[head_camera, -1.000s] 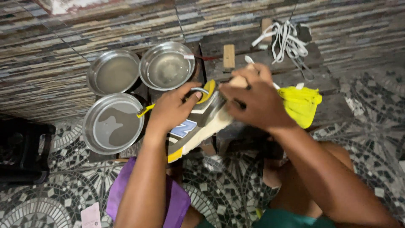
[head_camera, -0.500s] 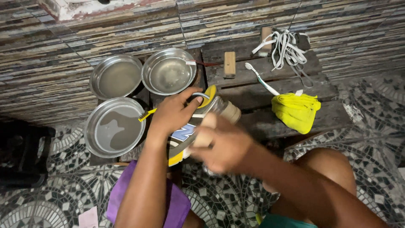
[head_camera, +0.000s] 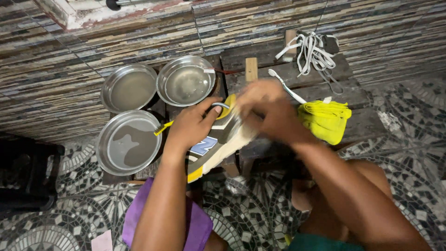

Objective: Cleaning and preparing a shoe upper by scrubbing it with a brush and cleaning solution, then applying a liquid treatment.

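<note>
Since half a second ago, my right hand [head_camera: 269, 109] has swung from the near side of the shoe [head_camera: 218, 144] up over its far end, blurred with speed; the shoe and my left hand [head_camera: 193, 125] have barely shifted. I hold the shoe tilted over the edge of the wooden pallet [head_camera: 297, 76], its yellow-tipped sole pointing down toward my knees, so that its upper faces my working hand. Left fingers are curled firmly around the shoe at the collar, which steadies it. How my right fingers are set I cannot tell through the blur; they lie against the shoe's upper. Just right of the shoe rests a folded yellow cloth [head_camera: 325, 121], with a white toothbrush [head_camera: 285, 86] beside it, both within easy reach. Three metal bowls [head_camera: 130, 142] of water sit close on the left. White laces [head_camera: 316, 51] lie apart at the pallet's far end, out of the wet.
</note>
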